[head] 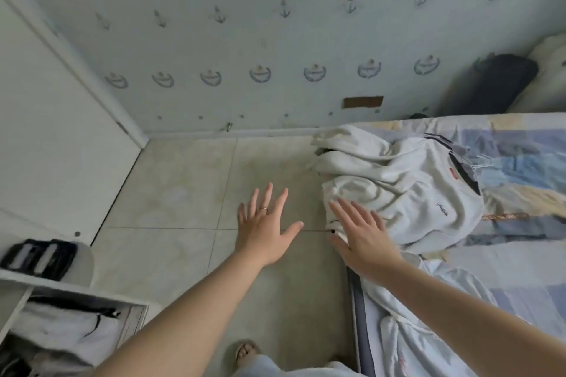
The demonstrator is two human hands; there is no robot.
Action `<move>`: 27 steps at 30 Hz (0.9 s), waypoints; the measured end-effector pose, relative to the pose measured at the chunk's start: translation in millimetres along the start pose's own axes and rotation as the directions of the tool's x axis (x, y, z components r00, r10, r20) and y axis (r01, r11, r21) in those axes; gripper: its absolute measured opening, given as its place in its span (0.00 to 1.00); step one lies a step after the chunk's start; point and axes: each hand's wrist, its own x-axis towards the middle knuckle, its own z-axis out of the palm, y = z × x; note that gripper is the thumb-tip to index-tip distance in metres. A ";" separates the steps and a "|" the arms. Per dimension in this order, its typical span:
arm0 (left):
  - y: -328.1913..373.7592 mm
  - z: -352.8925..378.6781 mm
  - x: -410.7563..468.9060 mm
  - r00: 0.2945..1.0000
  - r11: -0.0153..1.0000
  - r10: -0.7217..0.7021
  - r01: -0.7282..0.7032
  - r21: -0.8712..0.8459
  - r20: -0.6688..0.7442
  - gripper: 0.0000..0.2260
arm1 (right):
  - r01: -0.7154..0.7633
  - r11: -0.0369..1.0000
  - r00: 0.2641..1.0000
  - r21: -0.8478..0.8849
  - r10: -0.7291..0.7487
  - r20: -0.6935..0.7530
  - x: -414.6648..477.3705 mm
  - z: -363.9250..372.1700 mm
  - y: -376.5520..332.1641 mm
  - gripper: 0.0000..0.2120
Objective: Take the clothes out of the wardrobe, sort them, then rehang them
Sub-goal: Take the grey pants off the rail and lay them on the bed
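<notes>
Head view: left hand (266, 231) splayed, empty; right hand (363, 234) splayed, empty, beside white sweatshirt (413, 190)

Nothing can be read. The white sweatshirt (398, 193), right of centre, bears a small dark script mark, too blurred to make out.

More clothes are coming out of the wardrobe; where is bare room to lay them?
Bare sheet lies right of the white sweatshirt. Floor tiles between wardrobe and bed are free. The bed's near edge is crowded: sweatshirt, pale garment.
</notes>
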 end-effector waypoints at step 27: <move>-421.6 -349.9 -330.8 0.318 0.745 -0.490 0.637 -0.199 -0.812 0.33 | 0.966 0.257 0.242 -0.008 -0.919 -0.310 114.4 -64.5 -678.2 0.28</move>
